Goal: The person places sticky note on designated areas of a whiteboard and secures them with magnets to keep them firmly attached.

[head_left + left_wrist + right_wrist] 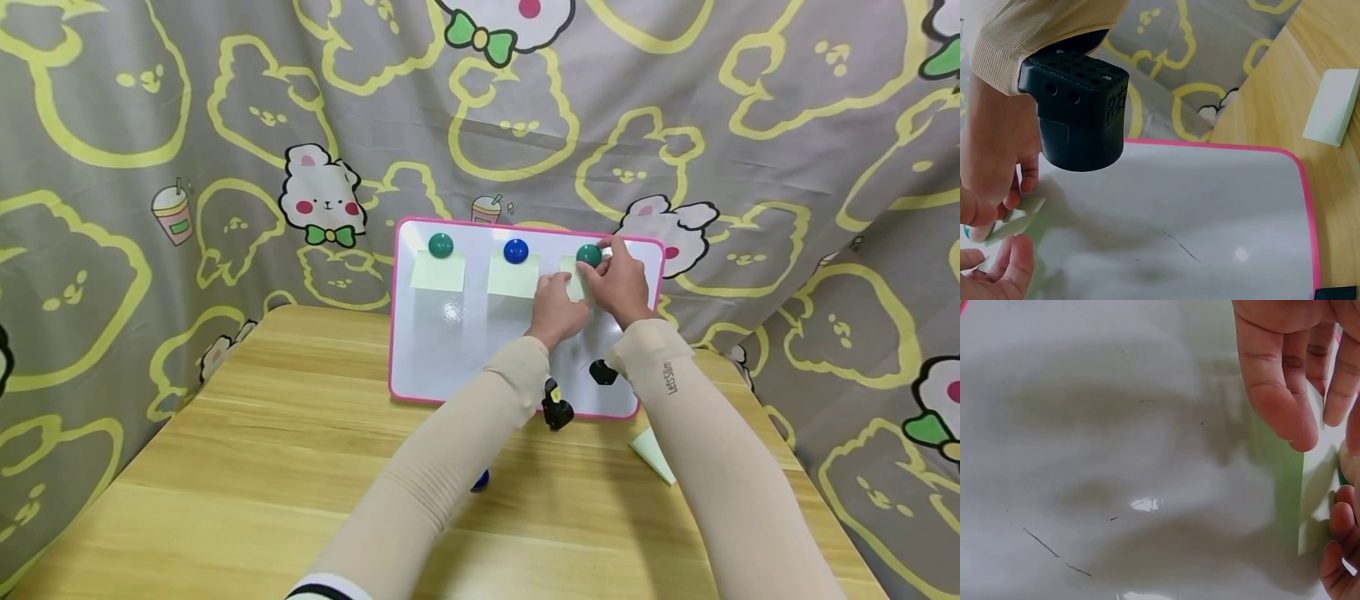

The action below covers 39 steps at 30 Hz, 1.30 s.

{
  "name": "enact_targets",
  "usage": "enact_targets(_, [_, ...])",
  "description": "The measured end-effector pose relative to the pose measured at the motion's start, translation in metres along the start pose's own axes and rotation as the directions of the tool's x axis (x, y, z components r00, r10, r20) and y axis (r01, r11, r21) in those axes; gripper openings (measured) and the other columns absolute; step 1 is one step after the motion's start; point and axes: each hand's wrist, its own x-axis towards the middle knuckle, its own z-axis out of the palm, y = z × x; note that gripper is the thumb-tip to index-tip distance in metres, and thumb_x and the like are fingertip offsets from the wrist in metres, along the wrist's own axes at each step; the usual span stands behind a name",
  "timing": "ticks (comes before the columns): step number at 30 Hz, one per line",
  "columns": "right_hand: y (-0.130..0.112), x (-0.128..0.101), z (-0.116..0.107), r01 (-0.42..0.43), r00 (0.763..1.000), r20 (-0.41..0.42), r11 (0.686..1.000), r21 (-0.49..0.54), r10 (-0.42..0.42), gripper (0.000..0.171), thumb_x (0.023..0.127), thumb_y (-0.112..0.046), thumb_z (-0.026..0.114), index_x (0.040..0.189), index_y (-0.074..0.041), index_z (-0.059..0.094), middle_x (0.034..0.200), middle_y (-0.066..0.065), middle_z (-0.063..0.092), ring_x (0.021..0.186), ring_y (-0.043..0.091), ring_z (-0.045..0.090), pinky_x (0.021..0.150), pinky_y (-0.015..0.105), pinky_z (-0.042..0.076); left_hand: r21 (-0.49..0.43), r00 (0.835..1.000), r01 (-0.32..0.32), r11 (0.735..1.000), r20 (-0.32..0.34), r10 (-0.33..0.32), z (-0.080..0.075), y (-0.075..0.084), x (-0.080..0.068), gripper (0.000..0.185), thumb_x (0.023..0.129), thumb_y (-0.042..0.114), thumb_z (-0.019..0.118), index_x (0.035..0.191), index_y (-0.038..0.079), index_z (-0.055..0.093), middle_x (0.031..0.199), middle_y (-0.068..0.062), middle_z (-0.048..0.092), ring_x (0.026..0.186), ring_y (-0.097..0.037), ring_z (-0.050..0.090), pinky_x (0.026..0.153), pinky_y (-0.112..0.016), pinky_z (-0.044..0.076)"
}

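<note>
A whiteboard [442,358] with a pink rim leans at the table's back. My right hand [621,279] pinches a round green magnet [588,254] against the board near its upper right, over the top of a pale green sticky note [574,285]. Just below and left, my left hand [558,310] has its fingertips at that note, thumb and fingers spread apart. In the right wrist view the note [1316,506] stands away from the board at its lower edge. Two more notes, left [438,273] and middle [513,279], hang under a green magnet [441,245] and a blue magnet [516,251].
A pad of sticky notes [652,456] lies on the wooden table [300,433], right of the board and beside my right forearm. Another blue magnet [481,481] is partly hidden by my left forearm. A grey patterned curtain [247,167] hangs behind the table.
</note>
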Motion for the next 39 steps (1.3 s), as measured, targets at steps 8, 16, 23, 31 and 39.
enact_targets(8, [-0.001, -0.001, -0.001, 0.011, 1.000, 0.000, 1.000, -0.005, -0.011, 0.043, 0.094, -0.030, 0.063, 0.127, -0.008, 0.047, 0.081, 0.013, 0.060, 0.074, 0.028, 0.055, 0.067, 0.040, 0.043, -0.007, 1.000, 0.009, 1.000, 0.005, -0.009, 0.001, -0.001, -0.001, 0.056, 0.088, 0.020, 0.066, 0.139, 0.005, 0.048, 0.138, -0.011, 0.042, 0.117, -0.020, 0.048, 0.099, -0.029, 0.042])
enact_targets(16, [0.001, -0.003, -0.005, 0.027, 1.000, 0.001, 1.000, -0.003, -0.027, 0.044, 0.094, -0.031, 0.062, 0.128, -0.007, 0.047, 0.081, 0.013, 0.059, 0.074, 0.027, 0.054, 0.067, 0.038, 0.043, -0.024, 1.000, 0.015, 1.000, 0.017, -0.014, 0.000, -0.002, -0.002, 0.058, 0.088, 0.020, 0.067, 0.141, 0.008, 0.046, 0.138, -0.011, 0.042, 0.114, -0.020, 0.049, 0.096, -0.030, 0.044])
enact_targets(23, [0.006, -0.009, -0.011, 0.002, 1.000, 0.013, 1.000, 0.007, -0.002, 0.049, 0.096, -0.039, 0.055, 0.132, -0.008, 0.046, 0.089, 0.015, 0.061, 0.080, 0.028, 0.055, 0.069, 0.039, 0.044, -0.031, 0.998, 0.039, 0.999, 0.055, -0.037, -0.004, 0.000, -0.006, 0.064, 0.087, 0.021, 0.068, 0.144, 0.014, 0.041, 0.131, -0.009, 0.044, 0.106, -0.018, 0.049, 0.092, -0.030, 0.047])
enact_targets(31, [0.015, -0.022, -0.019, 0.094, 0.994, -0.058, 0.995, 0.020, -0.092, 0.043, 0.096, -0.030, 0.055, 0.127, -0.002, 0.049, 0.111, 0.019, 0.058, 0.099, 0.034, 0.055, 0.085, 0.049, 0.045, 0.002, 0.994, 0.000, 1.000, 0.105, 0.000, -0.013, 0.000, -0.014, 0.070, 0.090, 0.022, 0.068, 0.150, 0.016, 0.032, 0.148, -0.009, 0.035, 0.128, -0.022, 0.044, 0.104, -0.038, 0.040])
enact_targets(39, [0.030, -0.044, -0.033, 0.177, 0.977, -0.097, 0.979, -0.104, -0.188, 0.051, 0.094, -0.031, 0.057, 0.133, 0.001, 0.050, 0.133, 0.022, 0.051, 0.122, 0.040, 0.045, 0.102, 0.058, 0.034, 0.045, 0.983, -0.124, 0.991, 0.140, 0.117, -0.018, -0.003, -0.032, 0.076, 0.091, 0.025, 0.067, 0.153, 0.011, 0.024, 0.155, -0.007, 0.028, 0.137, -0.021, 0.035, 0.109, -0.037, 0.034])
